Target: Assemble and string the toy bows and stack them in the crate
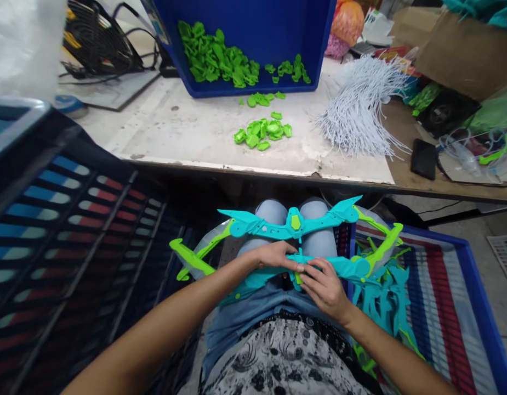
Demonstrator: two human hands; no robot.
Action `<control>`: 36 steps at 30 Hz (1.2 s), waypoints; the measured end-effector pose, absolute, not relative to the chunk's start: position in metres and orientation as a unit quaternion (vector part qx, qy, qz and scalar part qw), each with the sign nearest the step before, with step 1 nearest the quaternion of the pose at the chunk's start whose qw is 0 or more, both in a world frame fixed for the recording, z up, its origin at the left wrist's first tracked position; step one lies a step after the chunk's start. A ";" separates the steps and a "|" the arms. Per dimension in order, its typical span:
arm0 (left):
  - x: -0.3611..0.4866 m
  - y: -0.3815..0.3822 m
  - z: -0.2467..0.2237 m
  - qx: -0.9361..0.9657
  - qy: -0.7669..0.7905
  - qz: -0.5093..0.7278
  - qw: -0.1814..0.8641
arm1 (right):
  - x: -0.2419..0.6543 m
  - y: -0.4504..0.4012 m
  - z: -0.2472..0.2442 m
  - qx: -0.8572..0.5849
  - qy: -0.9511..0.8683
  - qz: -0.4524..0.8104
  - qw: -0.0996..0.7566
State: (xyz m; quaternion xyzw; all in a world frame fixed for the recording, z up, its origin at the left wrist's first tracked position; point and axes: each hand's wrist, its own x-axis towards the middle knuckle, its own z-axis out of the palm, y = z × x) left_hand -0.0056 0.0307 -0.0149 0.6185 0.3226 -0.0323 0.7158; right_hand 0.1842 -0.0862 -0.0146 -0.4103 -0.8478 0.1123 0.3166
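Note:
Two turquoise toy bows with green tips lie across the lap. The farther bow (269, 227) rests on the thighs with a green piece in its centre. On the nearer bow (343, 267), my left hand (277, 257) is closed round the middle from the left, its thumb at the centre. My right hand (325, 288) has its fingers together at a small green piece (298, 278) in the same centre, touching the left thumb. Loose green pieces (263, 131) form a small pile on the table.
On the table (154, 131) stand a blue bin (253, 90) of green pieces and a bundle of white strings (355, 109). A black phone (423, 159) lies at right. Crates flank the lap: dark (72, 137) at left, blue (479, 307) with turquoise parts at right.

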 end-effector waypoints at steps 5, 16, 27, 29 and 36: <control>-0.003 0.029 -0.015 0.677 0.320 -0.041 0.661 | 0.183 -0.089 -0.018 -0.515 -0.786 0.145 0.310; 0.003 0.000 0.011 0.799 0.402 -0.052 0.444 | 0.186 -0.065 0.000 -0.565 -0.782 0.238 0.110; -0.013 -0.086 -0.039 0.936 0.309 0.031 0.167 | 0.165 0.222 0.078 -0.538 -0.821 0.017 0.192; -0.016 -0.084 -0.047 0.928 0.312 0.023 0.204 | 0.146 0.262 0.077 -0.529 -0.836 0.008 0.142; -0.037 -0.041 0.000 0.800 0.391 0.168 0.423 | 0.145 0.290 0.069 -0.493 -0.858 0.022 0.142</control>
